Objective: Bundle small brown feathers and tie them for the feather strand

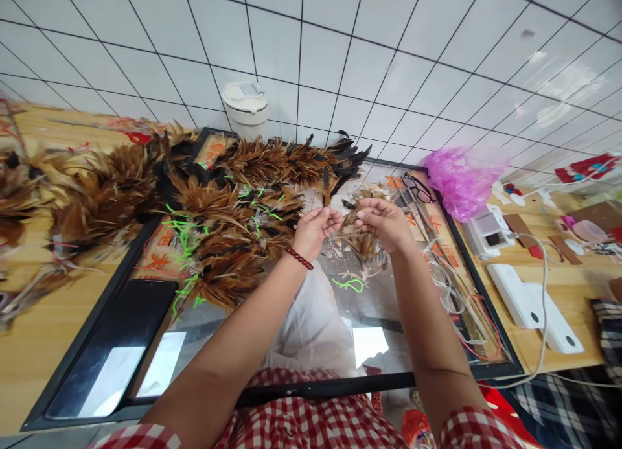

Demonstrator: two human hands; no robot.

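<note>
1. Holding bare left hand at view's centre, dark-red beaded bracelet at wrist, thumb and fingertips close together; impossible to tell whether clamped on slim brown-and-black feather at twelve o'clock from them.
2. Holding bare right hand at three o'clock from left hand, fingers bent toward thumb beside small dark feather tuft; grip likewise impossible to tell.
3. Lying at nine o'clock: glossy brown feather bundles with bright-green string.

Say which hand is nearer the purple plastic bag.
Right. The right hand is left of the purple plastic bag, with the glasses between; the left hand is farther left, beside the brown feather bundles.
</note>
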